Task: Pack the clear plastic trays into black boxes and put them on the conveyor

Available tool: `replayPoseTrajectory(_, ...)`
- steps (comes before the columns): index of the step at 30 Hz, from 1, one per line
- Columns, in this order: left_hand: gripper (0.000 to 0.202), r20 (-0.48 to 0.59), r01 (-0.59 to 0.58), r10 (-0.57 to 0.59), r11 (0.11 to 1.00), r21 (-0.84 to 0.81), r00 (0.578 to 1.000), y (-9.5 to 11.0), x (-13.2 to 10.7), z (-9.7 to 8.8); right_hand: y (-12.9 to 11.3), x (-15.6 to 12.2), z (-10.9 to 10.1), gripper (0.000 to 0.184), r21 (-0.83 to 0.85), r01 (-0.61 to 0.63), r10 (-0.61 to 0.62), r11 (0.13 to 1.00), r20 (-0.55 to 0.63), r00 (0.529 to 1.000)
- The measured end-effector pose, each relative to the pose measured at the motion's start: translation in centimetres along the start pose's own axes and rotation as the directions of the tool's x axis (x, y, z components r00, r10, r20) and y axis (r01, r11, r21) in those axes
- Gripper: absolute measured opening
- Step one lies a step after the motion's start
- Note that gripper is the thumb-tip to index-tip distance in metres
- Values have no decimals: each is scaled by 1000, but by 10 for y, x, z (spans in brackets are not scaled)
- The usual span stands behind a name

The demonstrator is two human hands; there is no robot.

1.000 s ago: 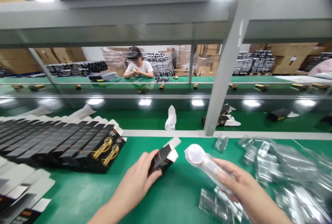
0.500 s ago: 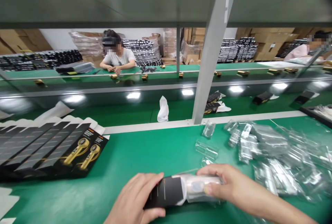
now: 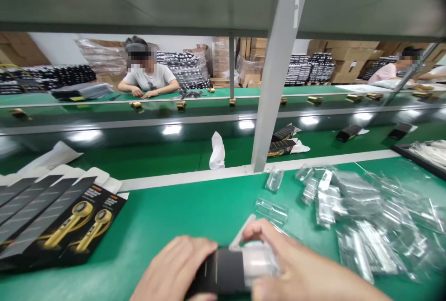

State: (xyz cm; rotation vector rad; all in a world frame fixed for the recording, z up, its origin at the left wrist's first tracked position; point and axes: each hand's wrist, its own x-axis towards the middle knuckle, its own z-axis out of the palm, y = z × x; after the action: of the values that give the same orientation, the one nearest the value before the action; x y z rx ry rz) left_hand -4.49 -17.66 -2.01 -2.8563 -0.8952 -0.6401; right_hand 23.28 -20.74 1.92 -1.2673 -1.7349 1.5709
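Observation:
Wrapped round a black printed box [image 3: 230, 268] at the bottom middle is my left hand [image 3: 174, 264], its thumb partly cut off by the frame. From the box's right end sticks a clear plastic insert [image 3: 259, 261] with a pale, wrapped-looking item in it. My right hand [image 3: 278, 257] grips that insert, fingers behind and thumb in front. A white box flap [image 3: 243, 231] stands up beside the right fingers. What lies inside the box is hidden.
Several black boxes with hair dryer pictures [image 3: 69, 226] lean in a row at left. Clear plastic inserts [image 3: 379, 208] are heaped at right. A grey post [image 3: 275, 73] rises ahead. Beyond it, gold parts [image 3: 181, 105] line a belt, and co-workers [image 3: 148, 73] sit across.
My right hand has moved left with the clear insert, so less of it shows outside the box. The box sits a little lower in view, and the scene has shifted left.

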Motion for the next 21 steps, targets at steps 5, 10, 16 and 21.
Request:
replayPoseTrajectory(5,45,149,400,-402,915,45,903,-108,42,3,35,7,-57,39,-449,-76,-162,890,-469,868)
replayPoseTrajectory(10,61,139,610,-616,788,87,776,-221,78,11,86,23,-69,33,-790,-127,-147,600,-265,953)
replayPoseTrajectory(16,60,117,675,-669,737,-16,734,-219,147,33,106,34,-70,24,-920,-64,-297,386,-190,936)
replayPoseTrajectory(21,37,246,803,-770,522,-289,589,-165,230,96,114,39,-69,39,-957,-93,-369,274,-194,909)
